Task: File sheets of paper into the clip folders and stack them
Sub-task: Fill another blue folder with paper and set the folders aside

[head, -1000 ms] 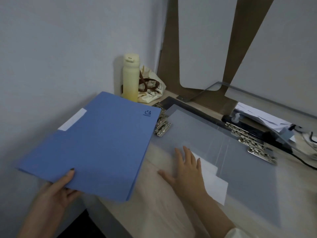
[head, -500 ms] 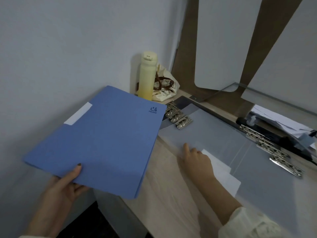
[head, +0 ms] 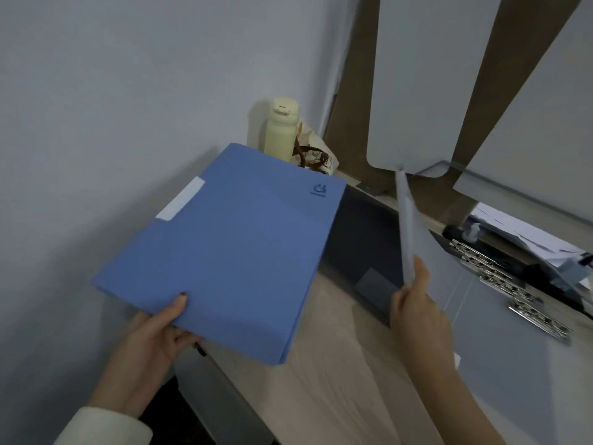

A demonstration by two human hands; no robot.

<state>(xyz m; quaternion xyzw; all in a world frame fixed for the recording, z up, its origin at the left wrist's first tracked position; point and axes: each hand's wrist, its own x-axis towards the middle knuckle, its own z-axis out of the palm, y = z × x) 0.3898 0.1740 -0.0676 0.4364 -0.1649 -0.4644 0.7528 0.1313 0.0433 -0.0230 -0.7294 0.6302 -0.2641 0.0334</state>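
My left hand [head: 150, 342] grips the near corner of a closed blue clip folder [head: 231, 252], thumb on top, and holds it tilted over the desk's left edge. My right hand [head: 417, 313] pinches the near edge of a grey translucent folder cover [head: 407, 226] and holds it raised almost on edge. Under it lies the dark inside of an open folder [head: 362, 239]. Another open grey folder [head: 500, 348] with metal clips [head: 500, 281] lies to the right.
A pale yellow bottle [head: 281, 130] and a cloth bag [head: 316, 159] stand in the back corner against the wall. Loose white papers [head: 526, 232] lie at the right behind the clips. The wooden desk [head: 333, 390] edge runs along the lower left.
My right hand left the flat sheets and lifted the grey folder cover up on edge. The blue folder stayed in my left hand and shifted a little toward the desk.
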